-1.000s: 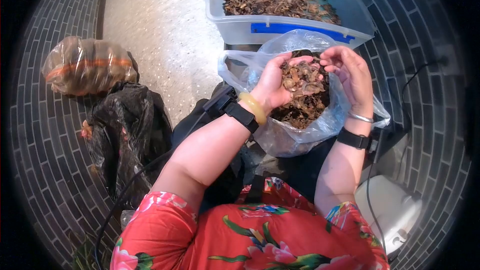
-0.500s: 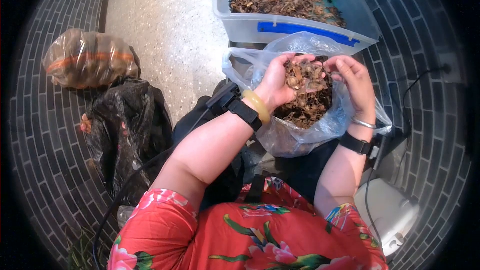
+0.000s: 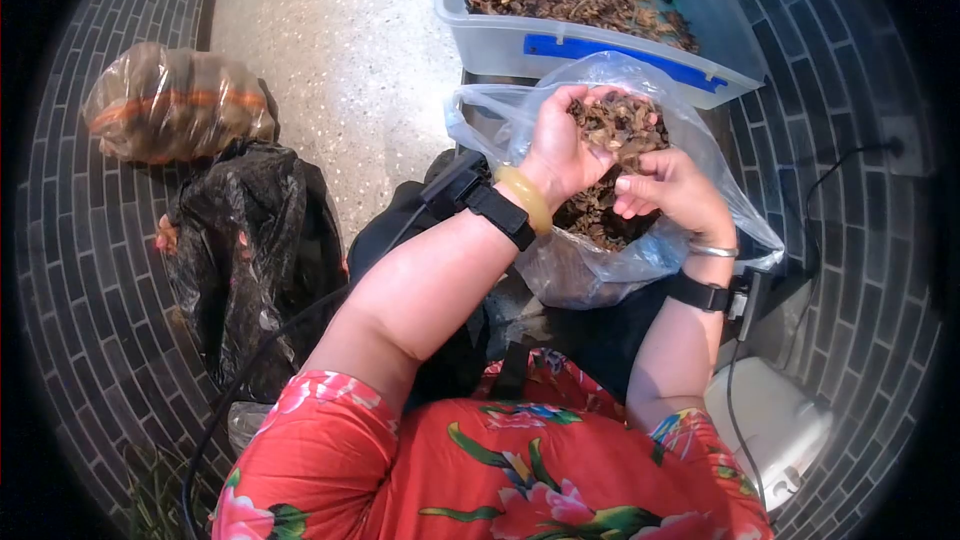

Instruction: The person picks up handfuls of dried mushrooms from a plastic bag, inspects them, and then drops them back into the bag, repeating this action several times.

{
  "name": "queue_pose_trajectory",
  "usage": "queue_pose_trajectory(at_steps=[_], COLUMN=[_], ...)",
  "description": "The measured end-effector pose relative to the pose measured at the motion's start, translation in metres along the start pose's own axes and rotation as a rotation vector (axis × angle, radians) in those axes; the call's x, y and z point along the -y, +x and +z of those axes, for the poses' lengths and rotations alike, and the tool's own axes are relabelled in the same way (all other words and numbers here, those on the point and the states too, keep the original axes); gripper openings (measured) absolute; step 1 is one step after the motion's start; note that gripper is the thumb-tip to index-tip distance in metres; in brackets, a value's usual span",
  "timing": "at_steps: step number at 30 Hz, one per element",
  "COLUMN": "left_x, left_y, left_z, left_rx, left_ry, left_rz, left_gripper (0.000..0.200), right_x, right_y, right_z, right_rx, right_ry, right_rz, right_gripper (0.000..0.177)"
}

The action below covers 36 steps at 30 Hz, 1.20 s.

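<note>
My left hand [image 3: 568, 150] is cupped palm up over the mouth of a clear plastic bag [image 3: 590, 275]. It holds a heap of dried brown leaf-like pieces [image 3: 622, 125]; their exact kind cannot be told. Right beside that heap, my right hand [image 3: 680, 198] has its thumb and fingers drawn together. What sits between those fingertips, if anything, is too small to make out. More of the same brown pieces [image 3: 600, 222] fill the bag below both hands.
Beyond the bag stands a translucent plastic box [image 3: 480, 52] with a blue handle, holding similar pieces. To the left lie a full clear sack [image 3: 175, 105] and a black plastic bag [image 3: 255, 240]. A white container [image 3: 770, 425] is at lower right.
My right hand has moved down and left, from the heap's upper right to its lower edge. The handful in my left hand now looks more gathered and tilted.
</note>
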State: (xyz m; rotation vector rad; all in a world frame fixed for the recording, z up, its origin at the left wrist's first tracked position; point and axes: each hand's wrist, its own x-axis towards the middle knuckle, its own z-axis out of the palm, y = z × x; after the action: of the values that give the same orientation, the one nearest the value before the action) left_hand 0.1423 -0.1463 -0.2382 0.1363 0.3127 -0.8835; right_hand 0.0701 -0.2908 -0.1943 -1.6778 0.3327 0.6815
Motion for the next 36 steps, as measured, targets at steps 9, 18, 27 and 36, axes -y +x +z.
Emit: queue_pose_trajectory(at_steps=[9, 18, 27, 36], left_x=[0.003, 0.002, 0.002, 0.010], left_y=[0.003, 0.003, -0.003, -0.032], left_z=[-0.008, -0.011, -0.006, 0.008], left_rx=[0.010, -0.052, -0.084, 0.007], left_ry=[0.031, 0.005, -0.006, 0.046], left_rz=[-0.013, -0.050, -0.120, -0.189], left_gripper=[0.040, 0.037, 0.046, 0.048], right_x=[-0.004, -0.006, -0.023, -0.040], right_y=[0.003, -0.006, 0.004, 0.032], right_z=[-0.005, -0.012, -0.027, -0.023], right_rx=[-0.114, -0.050, -0.397, -0.398], right_ry=[-0.059, 0.021, -0.477, -0.586], right_rz=[-0.155, -0.156, -0.060, -0.258], right_gripper=[0.023, 0.017, 0.025, 0.044])
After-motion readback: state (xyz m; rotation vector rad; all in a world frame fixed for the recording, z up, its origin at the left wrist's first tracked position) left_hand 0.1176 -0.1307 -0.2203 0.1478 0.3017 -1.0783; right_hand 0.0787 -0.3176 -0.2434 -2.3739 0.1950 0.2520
